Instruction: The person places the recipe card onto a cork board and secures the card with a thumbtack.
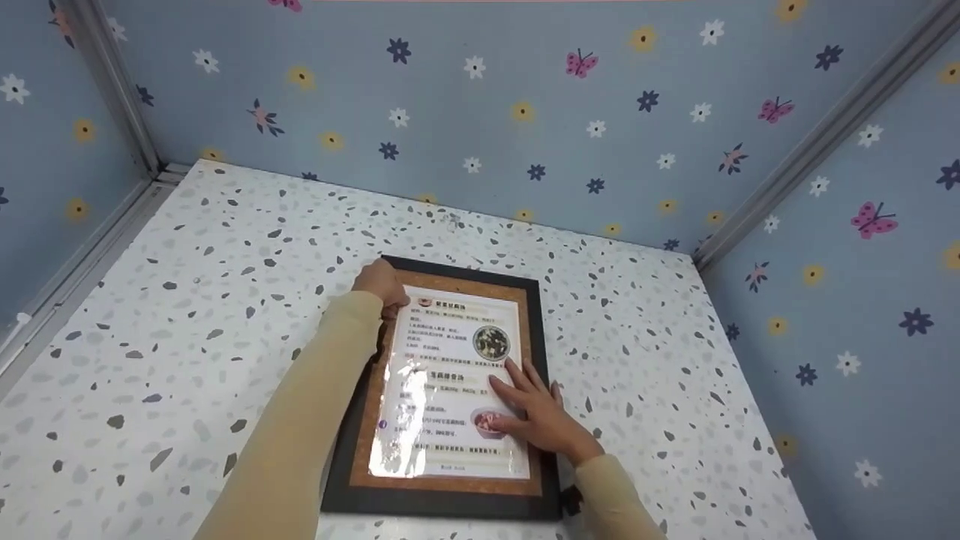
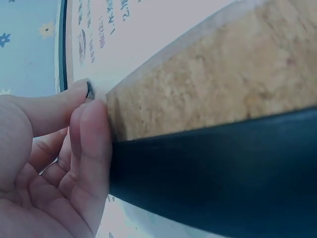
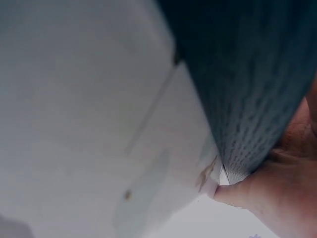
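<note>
A cork board in a black frame [image 1: 442, 501] lies on the speckled tabletop, with a laminated recipe sheet [image 1: 442, 360] on its cork [image 2: 208, 84]. At the sheet's top left corner my left hand [image 1: 381, 285] pinches a small dark pin-like piece [image 2: 90, 90] between thumb and fingertip; its exact kind is partly hidden. My right hand [image 1: 544, 416] rests with spread fingers on the sheet's right side, partly over the lower food picture. In the right wrist view, the right hand [image 3: 272, 191] shows beside the dark frame edge [image 3: 242, 89].
The white speckled table [image 1: 225, 315] meets blue flowered panels [image 1: 480, 112] at the back and right. Grey metal rails [image 1: 810, 142] run along the panel corners. A small purple dot [image 1: 382, 424] shows on the sheet's left edge. A dark object [image 1: 571, 500] sits by the frame's lower right corner.
</note>
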The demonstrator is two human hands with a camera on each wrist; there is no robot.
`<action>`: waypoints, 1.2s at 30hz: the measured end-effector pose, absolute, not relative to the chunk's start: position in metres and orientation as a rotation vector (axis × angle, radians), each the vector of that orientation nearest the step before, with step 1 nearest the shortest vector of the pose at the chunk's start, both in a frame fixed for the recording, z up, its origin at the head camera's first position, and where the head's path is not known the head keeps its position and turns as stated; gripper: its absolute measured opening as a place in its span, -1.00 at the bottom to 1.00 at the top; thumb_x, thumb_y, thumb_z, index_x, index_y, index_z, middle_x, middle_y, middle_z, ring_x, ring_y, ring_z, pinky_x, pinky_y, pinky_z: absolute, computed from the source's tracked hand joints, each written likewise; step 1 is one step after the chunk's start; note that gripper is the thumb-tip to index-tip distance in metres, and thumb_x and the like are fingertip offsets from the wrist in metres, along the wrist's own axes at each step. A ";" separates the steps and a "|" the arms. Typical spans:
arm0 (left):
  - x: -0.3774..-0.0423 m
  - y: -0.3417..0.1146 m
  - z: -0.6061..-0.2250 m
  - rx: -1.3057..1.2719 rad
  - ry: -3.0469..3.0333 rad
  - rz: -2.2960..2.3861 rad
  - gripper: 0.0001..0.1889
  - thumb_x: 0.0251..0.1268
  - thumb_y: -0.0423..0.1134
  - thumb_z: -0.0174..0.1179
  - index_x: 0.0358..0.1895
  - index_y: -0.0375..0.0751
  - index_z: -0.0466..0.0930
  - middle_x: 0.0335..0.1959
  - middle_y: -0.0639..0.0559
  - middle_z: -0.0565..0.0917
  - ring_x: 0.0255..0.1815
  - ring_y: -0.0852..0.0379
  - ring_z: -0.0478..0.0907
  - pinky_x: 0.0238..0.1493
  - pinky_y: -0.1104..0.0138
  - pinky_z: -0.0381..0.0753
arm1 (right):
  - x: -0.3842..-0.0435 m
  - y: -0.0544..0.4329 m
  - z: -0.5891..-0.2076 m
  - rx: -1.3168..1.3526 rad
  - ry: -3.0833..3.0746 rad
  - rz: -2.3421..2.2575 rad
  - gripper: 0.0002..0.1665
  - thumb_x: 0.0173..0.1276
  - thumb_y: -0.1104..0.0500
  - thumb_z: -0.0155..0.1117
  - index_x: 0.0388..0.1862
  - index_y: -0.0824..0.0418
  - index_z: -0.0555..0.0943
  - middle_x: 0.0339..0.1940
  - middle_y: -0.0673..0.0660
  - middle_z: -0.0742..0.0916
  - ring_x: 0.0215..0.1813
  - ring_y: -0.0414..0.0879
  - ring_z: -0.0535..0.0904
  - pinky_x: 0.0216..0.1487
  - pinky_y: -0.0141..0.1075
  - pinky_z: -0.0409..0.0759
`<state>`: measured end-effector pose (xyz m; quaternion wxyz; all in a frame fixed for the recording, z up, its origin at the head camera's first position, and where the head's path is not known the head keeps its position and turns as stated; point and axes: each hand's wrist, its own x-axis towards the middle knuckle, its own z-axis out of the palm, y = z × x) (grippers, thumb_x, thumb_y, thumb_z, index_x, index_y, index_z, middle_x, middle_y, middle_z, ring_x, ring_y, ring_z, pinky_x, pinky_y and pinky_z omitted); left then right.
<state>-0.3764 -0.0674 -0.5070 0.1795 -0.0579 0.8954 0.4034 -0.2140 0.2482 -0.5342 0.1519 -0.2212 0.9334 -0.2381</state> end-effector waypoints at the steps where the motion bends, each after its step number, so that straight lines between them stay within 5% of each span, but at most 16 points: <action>1: -0.377 -0.068 -0.508 -0.151 2.545 1.127 -0.85 0.21 -0.38 0.32 -0.47 -0.30 0.57 -0.53 -0.14 0.60 -0.66 0.12 0.53 -0.51 0.26 0.55 | -0.214 0.248 -0.534 -0.630 2.678 -0.682 -0.10 0.33 -0.35 0.19 0.55 -0.06 0.25 0.64 0.05 0.00 0.60 0.13 -0.36 0.33 0.42 -0.40; 8: -0.376 -0.072 -0.513 -0.189 2.605 1.104 -0.66 0.22 -0.19 0.41 -0.13 -0.43 0.64 -0.32 -0.23 0.66 -0.48 0.02 0.54 -0.32 0.17 0.51 | -0.216 0.249 -0.535 -0.632 2.685 -0.656 -0.10 0.33 -0.37 0.16 0.56 -0.09 0.23 0.64 0.01 -0.02 0.60 0.11 -0.37 0.34 0.40 -0.42; 12: -0.369 -0.073 -0.515 -0.182 2.635 1.115 -0.75 0.25 -0.16 0.37 -0.41 -0.28 0.60 -0.50 -0.11 0.61 -0.50 0.03 0.50 -0.37 0.19 0.49 | -0.215 0.249 -0.536 -0.640 2.682 -0.661 -0.11 0.34 -0.36 0.17 0.56 -0.09 0.23 0.64 0.01 -0.03 0.60 0.11 -0.38 0.34 0.40 -0.43; 17: -0.363 -0.078 -0.516 -0.114 2.611 1.225 -0.60 0.40 -0.22 0.10 -0.69 -0.11 0.35 -0.75 0.05 0.45 -0.67 0.13 0.48 -0.53 0.27 0.45 | -0.215 0.248 -0.536 -0.632 2.689 -0.656 -0.09 0.32 -0.39 0.16 0.56 -0.10 0.22 0.64 0.02 -0.03 0.60 0.11 -0.37 0.35 0.38 -0.43; 23: -0.353 -0.091 -0.510 -0.027 2.403 1.398 -0.68 0.53 -0.26 -0.06 -0.33 -0.39 0.59 -0.53 -0.09 0.62 -0.58 0.12 0.60 -0.47 0.30 0.65 | -0.218 0.250 -0.535 -0.615 2.698 -0.666 -0.08 0.30 -0.39 0.18 0.56 -0.11 0.22 0.63 0.00 -0.02 0.60 0.07 -0.37 0.36 0.36 -0.45; 32: -0.299 -0.129 -0.499 0.240 2.501 1.147 -0.81 0.29 -0.41 0.08 -0.16 -0.37 0.67 -0.35 -0.12 0.64 -0.45 0.10 0.53 -0.45 0.32 0.55 | -0.216 0.250 -0.534 -0.607 2.688 -0.683 -0.09 0.32 -0.36 0.19 0.56 -0.08 0.24 0.63 0.04 0.00 0.60 0.10 -0.36 0.35 0.38 -0.43; 36: -0.270 -0.156 -0.493 0.367 2.551 0.919 -0.88 0.14 -0.44 0.13 -0.30 -0.29 0.66 -0.43 -0.03 0.62 -0.48 0.11 0.49 -0.45 0.31 0.48 | -0.213 0.248 -0.535 -0.608 2.688 -0.684 -0.09 0.32 -0.36 0.19 0.56 -0.08 0.23 0.63 0.04 -0.01 0.60 0.10 -0.36 0.35 0.38 -0.43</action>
